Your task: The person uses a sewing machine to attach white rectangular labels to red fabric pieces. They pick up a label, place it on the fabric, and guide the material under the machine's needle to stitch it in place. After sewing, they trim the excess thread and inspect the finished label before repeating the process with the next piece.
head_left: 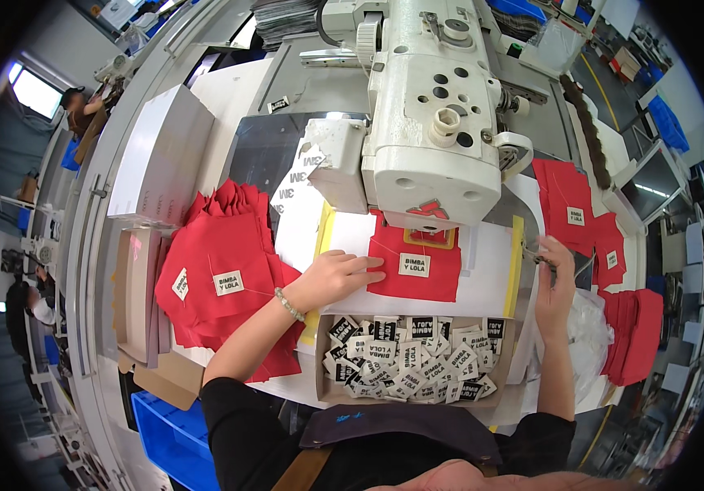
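Note:
Under the head of a white sewing machine [435, 155] lies a red fabric piece [442, 282] with a white label [415, 265] on it. My left hand [337, 280] rests at the piece's left edge, its fingers stretched out and their tips on the cloth. To the right of the sewing area my right hand [556, 278] is raised, fingers curled together near a small dark metal thing that is too small to make out. Just in front of the fabric, an open cardboard box [326, 393] holds many loose black and white labels [409, 360].
A pile of red labelled pieces [213, 245] lies at the left, beside a white box [159, 155]. More red pieces [564, 196] and a red stack [634, 335] are on the right, next to clear plastic [585, 335]. A blue bin [172, 438] sits lower left.

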`<state>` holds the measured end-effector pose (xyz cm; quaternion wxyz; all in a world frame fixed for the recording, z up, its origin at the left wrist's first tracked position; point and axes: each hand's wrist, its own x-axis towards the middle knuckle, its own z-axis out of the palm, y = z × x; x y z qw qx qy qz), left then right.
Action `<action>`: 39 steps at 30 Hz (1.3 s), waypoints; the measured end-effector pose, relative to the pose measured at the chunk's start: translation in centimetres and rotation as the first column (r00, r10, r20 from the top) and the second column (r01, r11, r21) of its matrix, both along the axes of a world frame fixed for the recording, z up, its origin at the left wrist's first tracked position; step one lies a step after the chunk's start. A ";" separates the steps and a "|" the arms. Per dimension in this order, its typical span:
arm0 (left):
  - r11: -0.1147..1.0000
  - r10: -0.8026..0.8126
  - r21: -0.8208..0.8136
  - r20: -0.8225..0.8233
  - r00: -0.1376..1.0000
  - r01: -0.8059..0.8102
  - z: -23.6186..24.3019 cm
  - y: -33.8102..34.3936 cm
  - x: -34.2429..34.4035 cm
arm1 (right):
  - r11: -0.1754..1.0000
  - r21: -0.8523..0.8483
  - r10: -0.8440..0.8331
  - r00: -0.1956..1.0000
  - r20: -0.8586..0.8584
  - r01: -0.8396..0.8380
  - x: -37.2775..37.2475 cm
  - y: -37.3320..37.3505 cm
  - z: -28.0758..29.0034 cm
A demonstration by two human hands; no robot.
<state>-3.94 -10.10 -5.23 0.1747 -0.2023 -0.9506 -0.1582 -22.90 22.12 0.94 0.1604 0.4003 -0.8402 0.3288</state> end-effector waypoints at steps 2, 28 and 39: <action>1.000 0.000 0.019 0.029 1.000 -0.001 0.1 0.1 -0.2 | 0.966 -0.256 0.151 0.873 0.464 -0.031 0.1 0.0 -0.7; 0.997 -0.034 0.067 0.005 0.999 0.033 6.6 5.0 9.1 | 0.775 0.474 0.544 0.823 -0.165 -0.417 4.2 -11.5 -2.6; 0.432 0.506 0.669 0.375 0.777 -0.605 6.4 1.1 6.9 | 0.810 0.464 0.382 0.923 0.048 -0.359 3.6 -9.5 -2.2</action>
